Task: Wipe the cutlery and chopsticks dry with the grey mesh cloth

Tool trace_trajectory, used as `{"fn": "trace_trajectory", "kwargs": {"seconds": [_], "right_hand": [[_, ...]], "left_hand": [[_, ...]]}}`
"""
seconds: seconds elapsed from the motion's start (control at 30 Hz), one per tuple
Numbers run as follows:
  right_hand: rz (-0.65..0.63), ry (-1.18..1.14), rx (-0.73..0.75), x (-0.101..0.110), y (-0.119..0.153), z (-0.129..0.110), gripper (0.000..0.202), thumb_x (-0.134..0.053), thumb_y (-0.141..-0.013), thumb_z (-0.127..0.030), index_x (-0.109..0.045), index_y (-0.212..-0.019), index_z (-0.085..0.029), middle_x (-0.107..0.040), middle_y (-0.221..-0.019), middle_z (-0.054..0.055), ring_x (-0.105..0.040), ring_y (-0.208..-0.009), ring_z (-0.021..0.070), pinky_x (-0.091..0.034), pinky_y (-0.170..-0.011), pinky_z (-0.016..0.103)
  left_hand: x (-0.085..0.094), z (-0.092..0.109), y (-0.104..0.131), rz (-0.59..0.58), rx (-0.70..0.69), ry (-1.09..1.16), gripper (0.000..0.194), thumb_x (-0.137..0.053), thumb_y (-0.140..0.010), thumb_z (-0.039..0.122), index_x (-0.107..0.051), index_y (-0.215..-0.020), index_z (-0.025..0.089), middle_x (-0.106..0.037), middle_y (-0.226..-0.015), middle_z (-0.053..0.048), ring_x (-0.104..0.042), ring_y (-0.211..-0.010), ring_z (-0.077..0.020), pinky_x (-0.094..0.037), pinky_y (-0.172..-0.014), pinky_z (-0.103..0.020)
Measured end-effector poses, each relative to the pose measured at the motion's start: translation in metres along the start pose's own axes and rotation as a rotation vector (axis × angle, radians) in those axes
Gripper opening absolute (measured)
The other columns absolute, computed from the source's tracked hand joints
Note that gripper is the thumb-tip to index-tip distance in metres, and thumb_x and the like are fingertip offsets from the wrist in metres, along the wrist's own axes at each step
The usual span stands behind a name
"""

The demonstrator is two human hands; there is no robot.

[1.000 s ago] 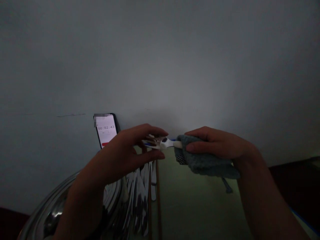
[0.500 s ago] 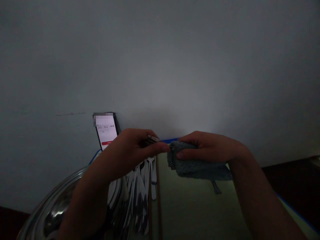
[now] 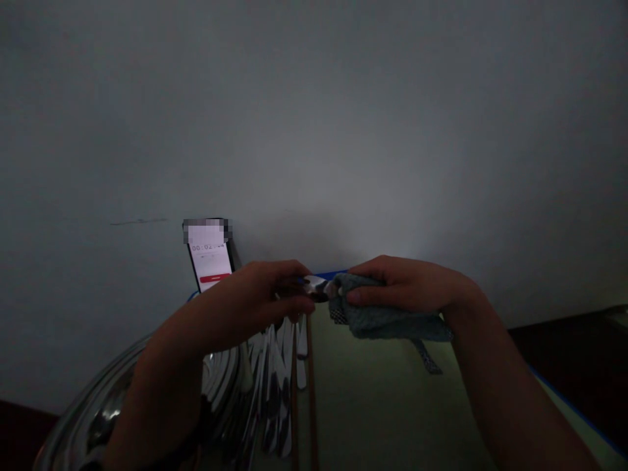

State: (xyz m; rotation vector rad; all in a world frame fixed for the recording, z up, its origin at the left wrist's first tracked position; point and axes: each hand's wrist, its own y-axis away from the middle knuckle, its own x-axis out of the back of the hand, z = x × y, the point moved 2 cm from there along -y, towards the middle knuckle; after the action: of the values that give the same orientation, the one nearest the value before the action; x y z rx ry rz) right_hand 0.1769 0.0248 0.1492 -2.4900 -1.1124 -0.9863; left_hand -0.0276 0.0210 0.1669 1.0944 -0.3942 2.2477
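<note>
Pointing inward, left hand [image 3: 267,291] and right hand [image 3: 412,284] nearly meet

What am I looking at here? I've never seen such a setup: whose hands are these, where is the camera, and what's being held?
No machine here: these are a person's own bare hands, seen by a camera worn on the head, looking forward and down. The right hand grips a grey-blue cloth around one end of a shiny utensil. The left hand is curled at its other end; its exact contact is hard to see. Below, on the pale green tabletop, lies a bunch of metal cutlery. A large shiny metal vessel is at the lower left, and a lit phone leans near the wall.
</note>
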Motion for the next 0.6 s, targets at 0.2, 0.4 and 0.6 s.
{"fn": "trace_trajectory", "kwargs": {"seconds": [0.2, 0.4, 0.6], "right_hand": [[-0.020, -0.053, -0.004, 0.001, 0.001, 0.004, 0.038, -0.047, -0.083, -0.045, -0.060, -0.097, -0.013, -0.061, -0.087, 0.003, -0.053, -0.071, 0.0111, -0.042, -0.062, 0.022], [-0.010, 0.029, 0.018, 0.001, 0.001, -0.001, 0.037, -0.045, -0.085, -0.043, -0.060, -0.100, -0.013, -0.062, -0.088, 0.003, -0.055, -0.074, 0.0120, -0.042, -0.065, 0.023], [0.020, 0.179, 0.064, -0.002, 0.000, -0.009, 0.035, -0.043, -0.086, -0.041, -0.062, -0.099, -0.015, -0.063, -0.081, 0.002, -0.054, -0.069, 0.0119, -0.039, -0.060, 0.022]], "left_hand": [[-0.001, 0.008, 0.001, 0.061, -0.029, -0.068, 0.020, -0.055, -0.081, 0.031, -0.062, -0.095, 0.018, -0.065, -0.067, 0.003, -0.060, -0.059, -0.0100, -0.042, -0.054, -0.017], [-0.008, 0.014, -0.002, 0.093, -0.075, -0.169, 0.014, -0.058, -0.078, 0.029, -0.064, -0.083, 0.017, -0.059, -0.057, 0.006, -0.053, -0.050, -0.0070, -0.034, -0.047, -0.015], [-0.010, 0.008, -0.004, 0.039, -0.078, -0.190, 0.017, -0.055, -0.080, 0.032, -0.065, -0.080, 0.018, -0.052, -0.050, 0.007, -0.047, -0.041, -0.0056, -0.029, -0.041, -0.015]]}}
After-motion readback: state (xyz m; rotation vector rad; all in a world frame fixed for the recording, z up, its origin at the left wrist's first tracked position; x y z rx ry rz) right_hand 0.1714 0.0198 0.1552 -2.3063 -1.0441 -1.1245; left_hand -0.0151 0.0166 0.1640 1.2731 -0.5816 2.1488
